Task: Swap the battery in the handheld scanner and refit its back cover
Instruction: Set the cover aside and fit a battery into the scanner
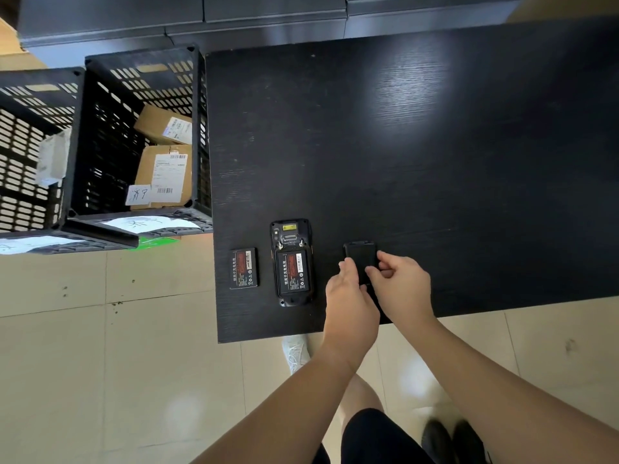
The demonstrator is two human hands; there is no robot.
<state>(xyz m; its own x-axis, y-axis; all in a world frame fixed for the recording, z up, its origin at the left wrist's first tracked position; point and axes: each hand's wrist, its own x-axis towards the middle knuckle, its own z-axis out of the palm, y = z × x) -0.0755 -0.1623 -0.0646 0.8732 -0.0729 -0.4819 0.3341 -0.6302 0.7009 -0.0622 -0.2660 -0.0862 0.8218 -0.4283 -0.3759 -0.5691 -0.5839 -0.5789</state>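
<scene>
Both hands pinch the back cover (pixel 361 261) on the table (pixel 435 162): left hand (pixel 350 296) at its 9 o'clock edge, right hand (pixel 400 284) at 3 o'clock. The scanner (pixel 292 262), battery fitted, lies at the cover's 9 o'clock; a spare battery (pixel 244 268) lies further that way

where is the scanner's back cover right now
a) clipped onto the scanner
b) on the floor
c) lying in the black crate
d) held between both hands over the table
d: the back cover is pinched between the left hand and right hand, to the right of the open scanner, whose seated battery is exposed.
</scene>
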